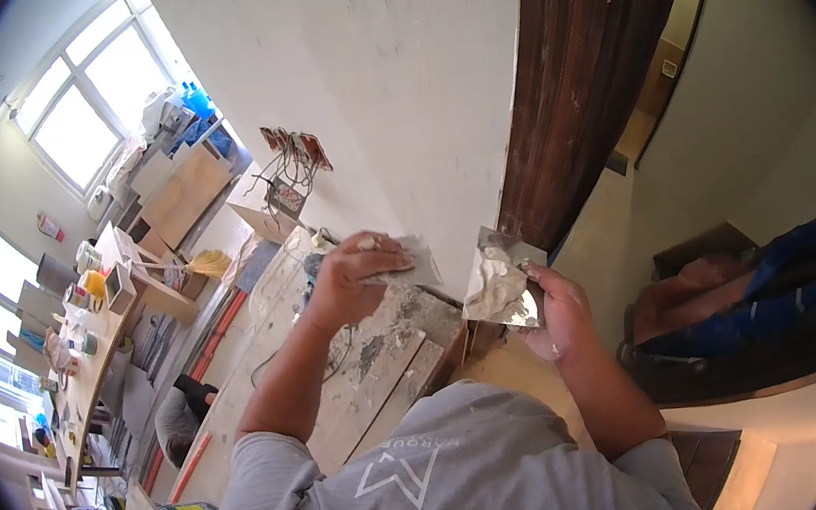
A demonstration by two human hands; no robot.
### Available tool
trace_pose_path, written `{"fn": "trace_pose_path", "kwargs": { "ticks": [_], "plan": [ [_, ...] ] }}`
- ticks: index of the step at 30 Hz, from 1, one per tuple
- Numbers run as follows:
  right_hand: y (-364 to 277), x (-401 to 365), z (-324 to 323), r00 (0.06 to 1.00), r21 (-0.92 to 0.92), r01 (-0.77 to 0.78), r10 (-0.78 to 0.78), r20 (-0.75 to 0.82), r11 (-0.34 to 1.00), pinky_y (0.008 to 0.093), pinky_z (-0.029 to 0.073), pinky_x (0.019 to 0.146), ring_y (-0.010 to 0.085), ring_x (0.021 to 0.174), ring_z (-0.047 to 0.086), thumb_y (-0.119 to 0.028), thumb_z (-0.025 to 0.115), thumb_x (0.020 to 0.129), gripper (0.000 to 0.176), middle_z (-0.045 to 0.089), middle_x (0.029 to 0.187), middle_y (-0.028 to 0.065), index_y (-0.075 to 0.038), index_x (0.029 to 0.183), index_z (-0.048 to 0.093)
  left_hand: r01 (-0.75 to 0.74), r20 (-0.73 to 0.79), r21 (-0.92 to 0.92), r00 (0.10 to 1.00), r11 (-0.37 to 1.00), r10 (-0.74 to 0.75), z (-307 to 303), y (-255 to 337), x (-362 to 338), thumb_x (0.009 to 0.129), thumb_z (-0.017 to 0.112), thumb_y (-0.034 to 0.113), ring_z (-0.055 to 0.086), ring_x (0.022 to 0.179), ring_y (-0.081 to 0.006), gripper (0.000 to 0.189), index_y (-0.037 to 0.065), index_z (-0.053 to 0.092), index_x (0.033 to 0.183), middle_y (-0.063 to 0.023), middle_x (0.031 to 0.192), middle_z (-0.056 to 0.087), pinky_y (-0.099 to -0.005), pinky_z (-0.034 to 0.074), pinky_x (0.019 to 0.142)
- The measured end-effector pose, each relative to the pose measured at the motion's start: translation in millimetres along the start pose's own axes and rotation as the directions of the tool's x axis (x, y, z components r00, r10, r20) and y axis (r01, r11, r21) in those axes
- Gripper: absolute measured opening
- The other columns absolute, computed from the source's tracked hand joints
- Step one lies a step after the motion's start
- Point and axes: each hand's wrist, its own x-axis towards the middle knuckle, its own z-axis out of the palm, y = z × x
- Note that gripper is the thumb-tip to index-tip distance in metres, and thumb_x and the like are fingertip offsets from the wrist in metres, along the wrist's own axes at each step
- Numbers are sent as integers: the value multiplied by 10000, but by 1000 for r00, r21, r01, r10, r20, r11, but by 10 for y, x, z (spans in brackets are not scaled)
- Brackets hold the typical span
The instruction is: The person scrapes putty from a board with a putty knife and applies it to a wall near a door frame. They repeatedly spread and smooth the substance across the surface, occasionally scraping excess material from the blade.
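Observation:
My left hand is closed on a flat, putty-smeared scraper blade, fingers over its top, close to the lower part of the white wall. In my right hand is a thin metal putty plate, gripped at its right edge with the thumb on top. A thick lump of white putty lies on the plate. The two tools are a short gap apart. Below my left hand, a dusty ledge carries grey debris and crumbs.
Loose wires hang from an open electrical box in the wall. Dark wood trim borders the wall's right edge. At left stand a cluttered workbench, a broom and orange pipes. Another person is low down at left.

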Motion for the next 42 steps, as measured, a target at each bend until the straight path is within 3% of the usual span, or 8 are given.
{"fn": "trace_pose_path", "kwargs": {
  "ticks": [5,9,13,18,20,24,29,42],
  "plan": [
    [103,149,-82,995,-60,-101,101,6,993,467,542,903,289,1041,667,-184,507,1001,301,658,1146,142,11,1224,564,-233,275,-18,934,972,229,-117,457,414,520,707,-15,644,965,-268,401,92,748,905,-37,975,701,-402,502,888],
    [40,110,-38,996,-43,65,-67,-60,997,415,551,809,255,995,676,-234,530,985,308,684,1093,110,-27,1205,584,-326,364,127,894,937,262,-14,506,417,499,682,-2,619,1032,-268,465,110,745,945,-19,1017,681,-414,474,936],
    [-144,58,-185,965,71,259,-256,-53,963,368,538,745,240,948,680,-260,534,975,330,692,1084,78,-40,1214,594,-195,253,17,950,981,185,-146,271,489,604,680,-15,650,945,-276,404,116,746,981,-52,945,701,-400,516,880],
    [-172,-157,-453,962,-1,260,-259,-84,966,361,490,625,218,883,681,-275,521,970,319,702,1047,46,-68,1196,607,367,-269,317,919,875,-289,-798,719,1417,867,578,56,679,814,-257,319,129,722,1141,-135,938,705,-320,526,755],
    [-118,-156,-620,970,-18,233,-234,-67,972,349,463,583,210,874,682,-283,516,969,307,704,1033,36,-81,1179,613,23,-341,496,924,868,170,-1071,745,1925,887,561,98,681,842,-288,312,127,717,1156,-189,966,699,-345,519,780],
    [-27,-144,-1197,980,88,199,-197,-33,976,405,511,722,265,968,665,-261,519,970,324,675,1136,86,-51,1205,597,-207,-198,786,808,582,555,-1536,1038,2817,897,521,66,676,1007,-313,360,149,698,1200,-145,1128,705,-373,518,920],
    [58,-311,-1317,929,37,227,-205,-308,973,290,414,518,158,786,646,-307,557,942,244,694,983,-27,-154,1113,641,-148,-105,932,763,330,638,-1466,1017,3285,864,502,2,618,1133,-297,464,177,645,1270,-107,1233,667,-414,488,1011],
    [160,-455,-1977,849,52,323,-265,-458,945,333,450,591,197,818,624,-273,564,934,253,668,1004,16,-105,1112,626,-194,-187,785,830,588,525,105,-639,1514,633,673,-2,573,1137,-304,566,101,661,1190,-93,1235,630,-452,437,985]
  ]
}}
